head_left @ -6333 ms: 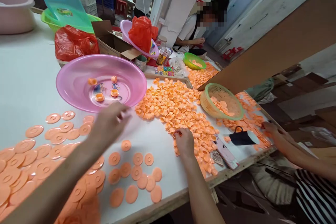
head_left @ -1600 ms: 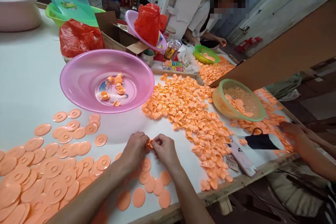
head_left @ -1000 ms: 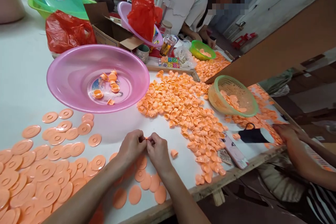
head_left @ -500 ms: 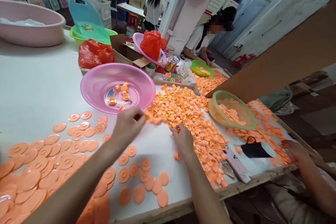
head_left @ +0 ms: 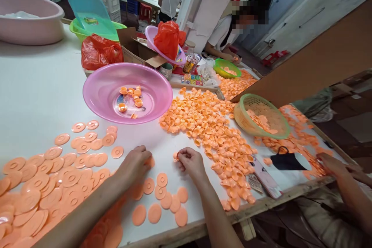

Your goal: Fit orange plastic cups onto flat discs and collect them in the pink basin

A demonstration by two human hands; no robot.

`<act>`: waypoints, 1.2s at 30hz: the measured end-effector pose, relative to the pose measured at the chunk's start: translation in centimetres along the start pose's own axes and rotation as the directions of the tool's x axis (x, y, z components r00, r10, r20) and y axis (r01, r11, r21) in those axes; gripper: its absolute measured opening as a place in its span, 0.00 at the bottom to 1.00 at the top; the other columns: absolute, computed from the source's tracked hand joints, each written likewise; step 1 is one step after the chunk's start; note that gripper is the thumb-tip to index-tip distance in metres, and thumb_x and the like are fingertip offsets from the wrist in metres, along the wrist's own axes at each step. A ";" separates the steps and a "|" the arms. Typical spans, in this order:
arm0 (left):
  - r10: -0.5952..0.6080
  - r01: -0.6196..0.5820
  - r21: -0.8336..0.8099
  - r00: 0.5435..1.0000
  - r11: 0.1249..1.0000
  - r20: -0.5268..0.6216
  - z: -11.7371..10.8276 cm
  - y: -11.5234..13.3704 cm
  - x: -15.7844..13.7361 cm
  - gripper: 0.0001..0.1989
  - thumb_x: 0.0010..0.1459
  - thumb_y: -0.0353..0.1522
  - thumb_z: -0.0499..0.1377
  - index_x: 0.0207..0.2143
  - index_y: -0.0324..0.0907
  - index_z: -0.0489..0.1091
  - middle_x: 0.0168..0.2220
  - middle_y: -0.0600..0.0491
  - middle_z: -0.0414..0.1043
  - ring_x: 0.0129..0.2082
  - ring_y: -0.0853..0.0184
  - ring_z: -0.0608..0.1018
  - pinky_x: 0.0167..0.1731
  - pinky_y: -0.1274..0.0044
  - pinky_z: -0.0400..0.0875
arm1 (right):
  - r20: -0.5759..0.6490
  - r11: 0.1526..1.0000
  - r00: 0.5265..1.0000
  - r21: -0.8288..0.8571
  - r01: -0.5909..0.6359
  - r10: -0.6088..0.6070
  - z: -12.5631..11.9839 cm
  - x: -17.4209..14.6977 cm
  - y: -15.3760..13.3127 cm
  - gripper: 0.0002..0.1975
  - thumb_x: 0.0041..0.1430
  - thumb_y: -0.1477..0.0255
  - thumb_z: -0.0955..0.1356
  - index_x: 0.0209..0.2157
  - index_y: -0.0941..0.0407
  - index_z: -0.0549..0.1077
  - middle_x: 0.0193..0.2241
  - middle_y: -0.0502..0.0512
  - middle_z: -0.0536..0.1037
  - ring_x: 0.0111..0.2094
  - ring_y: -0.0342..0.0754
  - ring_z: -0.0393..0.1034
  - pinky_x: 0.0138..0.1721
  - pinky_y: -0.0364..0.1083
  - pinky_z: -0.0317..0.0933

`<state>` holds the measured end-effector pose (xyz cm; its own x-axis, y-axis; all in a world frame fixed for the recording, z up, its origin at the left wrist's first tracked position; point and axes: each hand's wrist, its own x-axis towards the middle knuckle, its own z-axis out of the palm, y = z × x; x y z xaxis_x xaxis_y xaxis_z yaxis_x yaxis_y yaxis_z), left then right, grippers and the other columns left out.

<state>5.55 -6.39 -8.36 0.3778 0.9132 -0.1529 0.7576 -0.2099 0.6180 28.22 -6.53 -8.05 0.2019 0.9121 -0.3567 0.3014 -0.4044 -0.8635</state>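
Low over the white table, my left hand (head_left: 136,166) has its fingers curled down on an orange disc (head_left: 150,162), whose edge shows past the fingertips. My right hand (head_left: 192,163) pinches a small orange cup-shaped piece (head_left: 175,156), partly covered by the fingers. Several loose flat discs with ring marks (head_left: 154,213) lie just below both hands. To the left spreads a large heap of the same discs (head_left: 37,180). A pile of small orange cups (head_left: 203,114) lies beyond my right hand. Several orange pieces sit in the pink basin (head_left: 95,93) ahead.
A green strainer basket (head_left: 241,114) holding discs stands at the right, near a black mask (head_left: 286,161) and a pink phone-like box (head_left: 266,178). Red bags (head_left: 101,52) and a cardboard box (head_left: 136,52) stand behind the basin. A co-worker's hand (head_left: 329,162) is at far right.
My left hand has come back from the basin's near rim down to the discs. My right hand has drawn away from the cup pile, leftward and nearer, with a cup in its fingers.
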 end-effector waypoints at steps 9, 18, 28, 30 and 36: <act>0.056 -0.068 -0.206 0.996 0.976 -0.066 2.8 1.9 2.3 0.05 0.53 0.25 0.53 0.27 0.41 0.67 0.33 0.54 0.62 0.32 0.69 0.67 0.32 0.77 0.60 | 0.082 0.999 0.996 0.040 -0.037 0.034 3.2 -0.1 0.1 0.04 0.47 0.70 0.66 0.25 0.56 0.70 0.11 0.43 0.68 0.11 0.40 0.59 0.12 0.38 0.53; 0.076 -0.088 -0.362 0.996 0.928 -0.048 2.6 0.5 2.6 0.08 0.52 0.26 0.54 0.22 0.40 0.71 0.29 0.54 0.64 0.28 0.70 0.68 0.29 0.78 0.60 | 0.098 0.960 0.985 -0.228 0.162 -0.143 4.2 -0.6 -1.0 0.06 0.49 0.75 0.63 0.21 0.54 0.66 0.12 0.45 0.69 0.15 0.42 0.63 0.19 0.40 0.55; -0.237 0.244 -0.422 0.969 0.873 0.070 1.7 2.4 3.9 0.06 0.47 0.27 0.55 0.19 0.40 0.69 0.20 0.56 0.69 0.24 0.69 0.70 0.25 0.78 0.58 | 0.105 0.836 0.950 -0.454 0.309 -0.294 4.5 -0.9 -1.5 0.10 0.50 0.80 0.63 0.20 0.54 0.63 0.17 0.47 0.69 0.21 0.43 0.62 0.24 0.41 0.53; -0.266 0.268 -0.396 0.962 0.878 0.060 1.9 2.4 3.7 0.06 0.48 0.29 0.56 0.20 0.41 0.68 0.21 0.56 0.70 0.25 0.69 0.69 0.25 0.78 0.57 | 0.074 0.832 0.949 -0.463 0.306 -0.307 5.1 -1.0 -1.3 0.09 0.52 0.80 0.63 0.21 0.54 0.64 0.18 0.47 0.69 0.21 0.43 0.62 0.25 0.41 0.53; -0.248 0.242 -0.362 0.968 0.900 0.031 1.6 3.3 2.8 0.07 0.48 0.28 0.55 0.21 0.41 0.70 0.20 0.56 0.71 0.24 0.69 0.70 0.24 0.78 0.57 | 0.141 0.940 0.971 -0.257 0.224 -0.193 3.6 -1.2 -1.3 0.08 0.55 0.74 0.64 0.25 0.55 0.73 0.18 0.48 0.71 0.20 0.44 0.65 0.23 0.42 0.58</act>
<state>9.93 -5.11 -7.93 0.1947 0.9253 -0.3254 0.5809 0.1586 0.7984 24.27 -6.91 -7.77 0.0064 0.9732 -0.2300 0.5684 -0.1928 -0.7999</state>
